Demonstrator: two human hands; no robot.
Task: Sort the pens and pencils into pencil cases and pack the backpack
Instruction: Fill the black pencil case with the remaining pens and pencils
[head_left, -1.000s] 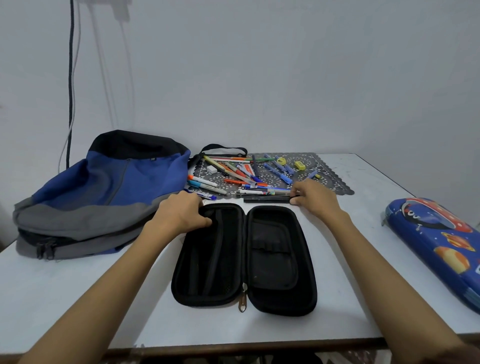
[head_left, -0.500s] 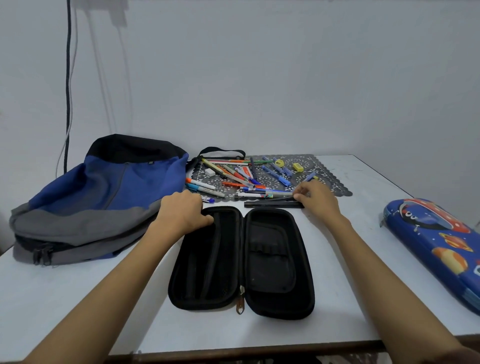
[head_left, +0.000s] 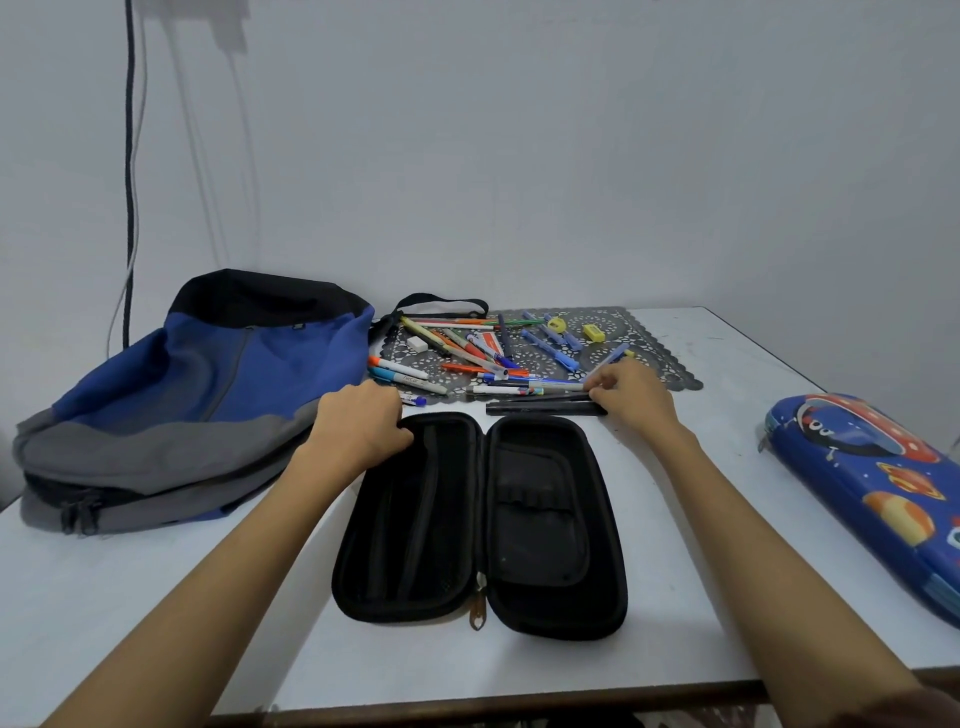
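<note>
A black pencil case (head_left: 478, 525) lies unzipped and spread flat at the centre of the frame on the white tabletop (head_left: 156, 597). Both halves are dark inside, and their pockets and loops are hard to make out. The left hand (head_left: 358, 421) curls its fingers over the case's upper-left rim. The right hand (head_left: 631, 397) sits at the ends of the black pens (head_left: 540, 409) just above the case; whether it pinches one cannot be told. A blue pencil case (head_left: 872, 493) is cut off at the right edge.

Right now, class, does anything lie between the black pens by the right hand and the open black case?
Nothing visible does. The black pens lie just beyond the far rim of the open black case; the right hand touches their right end.
</note>
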